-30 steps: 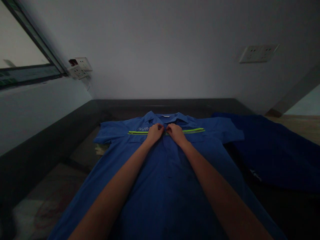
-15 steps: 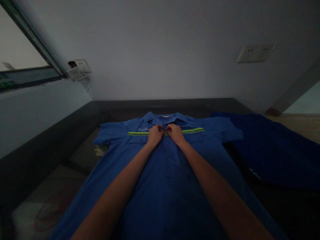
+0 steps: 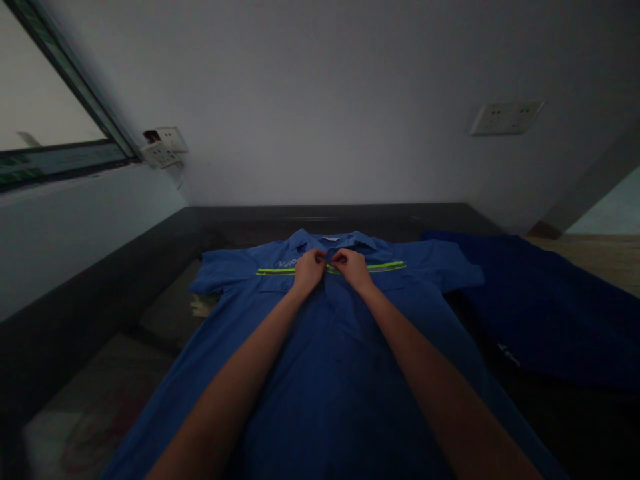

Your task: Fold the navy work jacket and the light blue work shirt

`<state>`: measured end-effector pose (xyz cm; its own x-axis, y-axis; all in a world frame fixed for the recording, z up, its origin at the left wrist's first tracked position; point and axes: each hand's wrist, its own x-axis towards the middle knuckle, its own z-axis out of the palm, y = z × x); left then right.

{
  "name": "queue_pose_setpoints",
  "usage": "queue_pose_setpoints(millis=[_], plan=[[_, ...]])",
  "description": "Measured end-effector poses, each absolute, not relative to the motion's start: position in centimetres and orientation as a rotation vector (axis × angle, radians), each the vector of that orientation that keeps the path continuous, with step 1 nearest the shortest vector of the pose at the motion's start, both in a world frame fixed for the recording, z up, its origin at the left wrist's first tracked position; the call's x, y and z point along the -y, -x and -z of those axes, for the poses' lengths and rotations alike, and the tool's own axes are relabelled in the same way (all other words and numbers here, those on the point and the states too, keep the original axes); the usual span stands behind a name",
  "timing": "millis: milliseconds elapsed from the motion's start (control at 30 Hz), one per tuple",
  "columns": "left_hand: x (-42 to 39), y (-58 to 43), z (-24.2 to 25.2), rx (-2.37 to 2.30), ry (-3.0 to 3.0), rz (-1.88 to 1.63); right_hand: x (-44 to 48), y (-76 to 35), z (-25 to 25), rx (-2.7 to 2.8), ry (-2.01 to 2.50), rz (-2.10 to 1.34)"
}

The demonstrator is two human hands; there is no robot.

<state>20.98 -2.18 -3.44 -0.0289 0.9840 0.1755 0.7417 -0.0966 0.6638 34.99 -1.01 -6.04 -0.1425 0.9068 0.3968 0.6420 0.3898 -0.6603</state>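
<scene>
A blue short-sleeved work shirt [image 3: 310,360] lies spread out, its collar toward the wall. Across its chest runs a yellow-green stripe [image 3: 387,267], with pale lettering above it on the left. My left hand [image 3: 309,268] pinches the front placket just below the collar, at the height of the stripe. Close beside it, my right hand [image 3: 351,266] pinches the other side of the placket. The fingertips of both hands nearly meet. Any button between them is too small and dark to make out.
A darker blue garment [image 3: 545,307] lies to the right, partly under the shirt's sleeve. Behind the shirt, a dark raised edge [image 3: 325,213] runs along the wall. Sockets [image 3: 507,118] are on the wall at right, others [image 3: 163,153] beside the window at left.
The view has tipped slightly upward, so everything sits a little lower. Both hands stay at the placket with small finger movements, and the cloth below them has shifted a little.
</scene>
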Motion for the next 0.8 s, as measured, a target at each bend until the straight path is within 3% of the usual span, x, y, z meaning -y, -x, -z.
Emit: queue_pose_setpoints(millis=[333,800], plan=[[1.0,-19.7,3.8,-1.724,-1.793,-0.796,1.1,-34.6,6.0,1.867,1.247,-0.468],[0.2,-19.7,5.6,-1.639,-1.544,-0.946,0.9,-35.0,6.7,1.877,1.113,-0.445]])
